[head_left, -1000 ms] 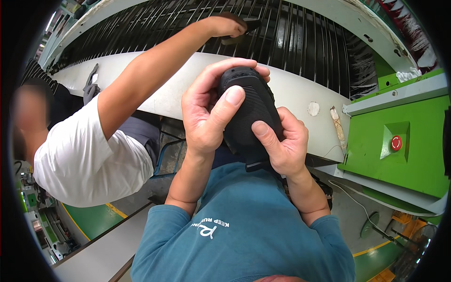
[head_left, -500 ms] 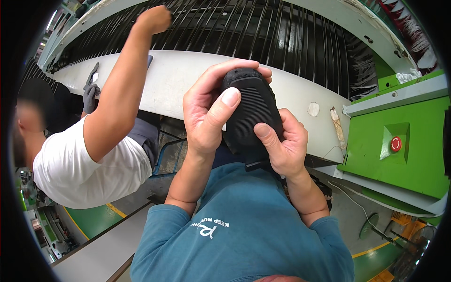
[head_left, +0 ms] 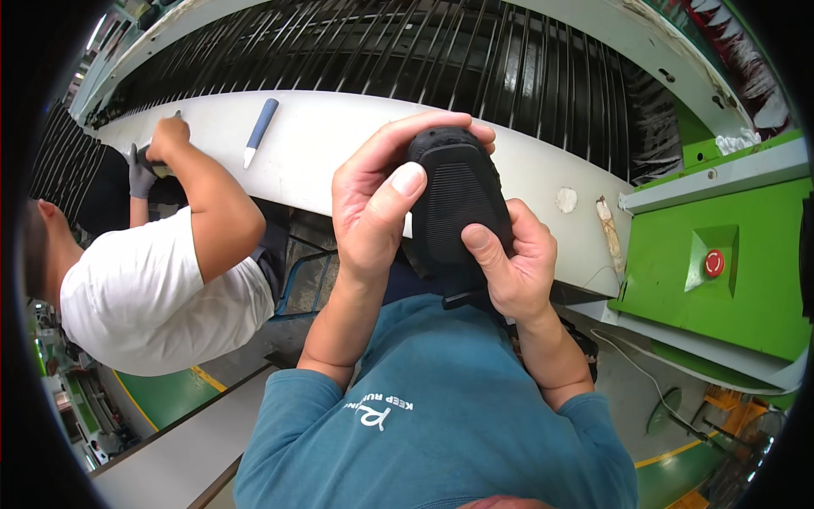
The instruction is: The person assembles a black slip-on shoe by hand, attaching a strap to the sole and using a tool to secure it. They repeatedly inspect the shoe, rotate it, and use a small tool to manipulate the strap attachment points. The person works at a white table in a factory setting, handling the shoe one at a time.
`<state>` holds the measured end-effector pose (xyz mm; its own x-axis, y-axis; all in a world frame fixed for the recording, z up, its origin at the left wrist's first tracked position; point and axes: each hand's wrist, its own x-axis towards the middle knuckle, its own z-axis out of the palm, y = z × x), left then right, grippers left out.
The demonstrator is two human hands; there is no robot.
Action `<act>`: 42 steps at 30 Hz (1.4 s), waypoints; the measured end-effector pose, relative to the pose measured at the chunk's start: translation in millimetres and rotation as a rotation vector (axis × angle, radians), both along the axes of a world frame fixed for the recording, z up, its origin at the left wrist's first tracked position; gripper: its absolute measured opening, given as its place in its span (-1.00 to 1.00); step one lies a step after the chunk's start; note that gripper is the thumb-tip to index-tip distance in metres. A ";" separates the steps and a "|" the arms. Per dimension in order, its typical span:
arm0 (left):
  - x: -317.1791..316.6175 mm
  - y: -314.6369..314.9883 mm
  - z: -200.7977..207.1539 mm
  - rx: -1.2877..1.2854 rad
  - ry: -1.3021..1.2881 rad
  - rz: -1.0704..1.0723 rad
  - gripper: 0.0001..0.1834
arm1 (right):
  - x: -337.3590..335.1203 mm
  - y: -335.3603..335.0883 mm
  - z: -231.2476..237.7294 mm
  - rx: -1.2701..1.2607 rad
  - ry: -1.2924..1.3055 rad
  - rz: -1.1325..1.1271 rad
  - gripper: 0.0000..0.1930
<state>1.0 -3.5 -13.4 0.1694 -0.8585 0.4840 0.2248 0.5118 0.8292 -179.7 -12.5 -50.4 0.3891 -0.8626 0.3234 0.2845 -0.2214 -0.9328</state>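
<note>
Both my hands hold a black, rounded, ribbed piece (head_left: 460, 199) upright before my chest, shaped like a shoe sole. My left hand (head_left: 370, 199) is closed round its upper left side, the fingers curving over the top and the thumb lying at the edge of the ribbed face. Low on the right side, my right hand (head_left: 513, 259) grips it with the thumb pressed on the face and the fingers behind. A flat black tab shows at its lower end. The back of the piece is hidden.
A long white ledge (head_left: 305, 144) runs in front of a machine with dark rods. On it lie a blue-handled tool (head_left: 263, 127) and a wrapped stick (head_left: 609, 229). A green cabinet with a red button (head_left: 715, 262) stands right. A co-worker in a white shirt (head_left: 161, 288) works at left.
The co-worker's bare arm has come down from over the rods to the ledge beside their gloved hand, uncovering the blue-handled tool. My hands and the black piece have hardly moved.
</note>
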 end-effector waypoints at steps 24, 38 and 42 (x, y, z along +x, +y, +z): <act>-6.5 13.0 5.2 0.000 -0.050 0.099 -0.61 | -5.2 2.1 3.9 0.043 0.051 0.014 -0.73; -19.1 36.1 7.3 -0.024 -0.140 0.169 -0.53 | -5.2 -2.4 42.1 -0.191 0.130 -0.102 -0.80; -19.2 42.3 11.0 0.014 -0.247 0.197 -0.45 | -7.0 -0.4 46.1 -0.213 0.153 -0.080 -0.82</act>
